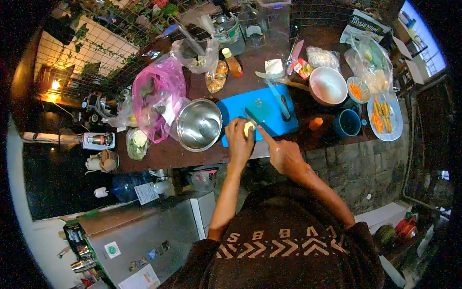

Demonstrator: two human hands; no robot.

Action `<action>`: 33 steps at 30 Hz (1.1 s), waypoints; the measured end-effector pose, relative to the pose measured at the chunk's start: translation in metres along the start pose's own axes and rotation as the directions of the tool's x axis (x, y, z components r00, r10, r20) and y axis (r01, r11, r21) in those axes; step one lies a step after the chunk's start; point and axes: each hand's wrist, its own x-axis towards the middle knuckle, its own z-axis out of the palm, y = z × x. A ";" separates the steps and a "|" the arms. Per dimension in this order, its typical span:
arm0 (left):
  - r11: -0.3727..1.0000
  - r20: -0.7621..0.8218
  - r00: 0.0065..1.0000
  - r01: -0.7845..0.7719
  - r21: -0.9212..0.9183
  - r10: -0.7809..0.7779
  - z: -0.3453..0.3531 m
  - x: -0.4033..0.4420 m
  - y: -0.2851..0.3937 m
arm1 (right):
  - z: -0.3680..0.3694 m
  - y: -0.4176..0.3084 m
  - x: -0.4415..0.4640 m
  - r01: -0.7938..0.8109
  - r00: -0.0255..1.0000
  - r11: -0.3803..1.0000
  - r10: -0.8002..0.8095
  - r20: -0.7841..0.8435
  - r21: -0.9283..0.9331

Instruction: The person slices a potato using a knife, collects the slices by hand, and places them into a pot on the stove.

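My left hand [239, 139] is closed around a pale yellow piece of food [249, 128] at the front edge of the blue cutting board [236, 103]. I cannot make out what kind of food it is. My right hand [285, 156] grips a knife [250, 114], index finger stretched along it; its blade lies over the board beside the food, and its handle is hidden in my fist. A second knife [284, 107] with a dark handle rests on the board's right part. Small orange scraps [258, 102] lie near the back of the board.
Left of the board stands a steel bowl [199, 125], beside a pink plastic bag [159, 96]. To the right are a white bowl [328, 85], a blue cup [347, 123], a carrot piece [315, 124] and a plate [391, 126] of cut strips. A sauce bottle [232, 63] stands behind.
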 end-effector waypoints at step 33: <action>0.997 0.056 0.998 0.031 0.063 -0.035 0.006 0.002 -0.010 | -0.003 -0.006 0.027 -0.023 0.996 1.000 0.025 0.082 -0.020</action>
